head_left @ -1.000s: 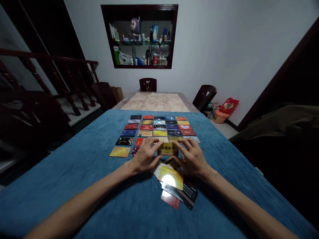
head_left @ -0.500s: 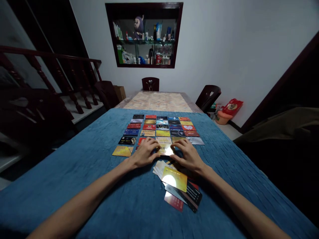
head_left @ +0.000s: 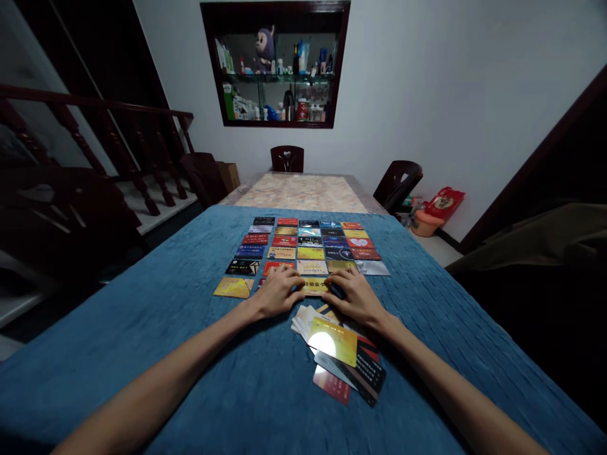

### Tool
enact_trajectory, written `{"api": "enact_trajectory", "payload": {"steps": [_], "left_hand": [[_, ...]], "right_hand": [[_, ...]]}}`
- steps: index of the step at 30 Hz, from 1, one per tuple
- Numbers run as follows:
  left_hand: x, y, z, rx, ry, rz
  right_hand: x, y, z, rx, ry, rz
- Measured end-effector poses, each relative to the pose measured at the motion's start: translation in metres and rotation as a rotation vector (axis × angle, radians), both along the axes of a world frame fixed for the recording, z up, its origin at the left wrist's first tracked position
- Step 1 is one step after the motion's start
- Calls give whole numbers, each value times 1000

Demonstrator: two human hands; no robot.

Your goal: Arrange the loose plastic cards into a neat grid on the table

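Observation:
A gold card (head_left: 313, 286) with dark printed characters lies at the front of the card rows, between my two hands. My left hand (head_left: 279, 291) grips its left edge with thumb and fingers; my right hand (head_left: 356, 296) grips its right edge the same way. Just beyond it is a cream card (head_left: 312, 268) in the row behind. To the left of my left hand lies a yellow card (head_left: 234, 287), and the card between is mostly covered by that hand. Nearer to me, a loose fanned pile holds a shiny yellow card (head_left: 337, 338), a black card (head_left: 371, 373) and a red card (head_left: 332, 385).
Several rows of cards, among them a silver card (head_left: 373, 268), lie on the blue cloth (head_left: 180, 328) that covers the near part of the table. The marble-look tabletop (head_left: 308, 189) shows behind. Dark chairs (head_left: 397, 184) stand around it.
The gold card has gone from tilted up between my hands to lying flat on the cloth at the front row. Both hands have lowered with it. The view has shifted slightly.

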State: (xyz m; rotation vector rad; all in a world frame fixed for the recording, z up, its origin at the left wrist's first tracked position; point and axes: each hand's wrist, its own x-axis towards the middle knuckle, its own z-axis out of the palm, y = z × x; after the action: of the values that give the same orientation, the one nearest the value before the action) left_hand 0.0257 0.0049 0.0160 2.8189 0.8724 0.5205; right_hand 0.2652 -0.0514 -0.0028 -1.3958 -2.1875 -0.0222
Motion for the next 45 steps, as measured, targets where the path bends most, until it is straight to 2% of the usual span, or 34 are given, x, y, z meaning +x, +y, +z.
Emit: {"api": "enact_trajectory", "payload": {"steps": [15,33,45], "left_hand": [[2,-1,-1,28,37,35],[1,-1,-5,118,63,-1],[1,-5,-2,159,24,-35]], "right_hand": [[0,2,-3,-17,-15,-19],[-2,0,-4,-14,-36,-34],[-2,-3,-3,-4,-49,-34]]}}
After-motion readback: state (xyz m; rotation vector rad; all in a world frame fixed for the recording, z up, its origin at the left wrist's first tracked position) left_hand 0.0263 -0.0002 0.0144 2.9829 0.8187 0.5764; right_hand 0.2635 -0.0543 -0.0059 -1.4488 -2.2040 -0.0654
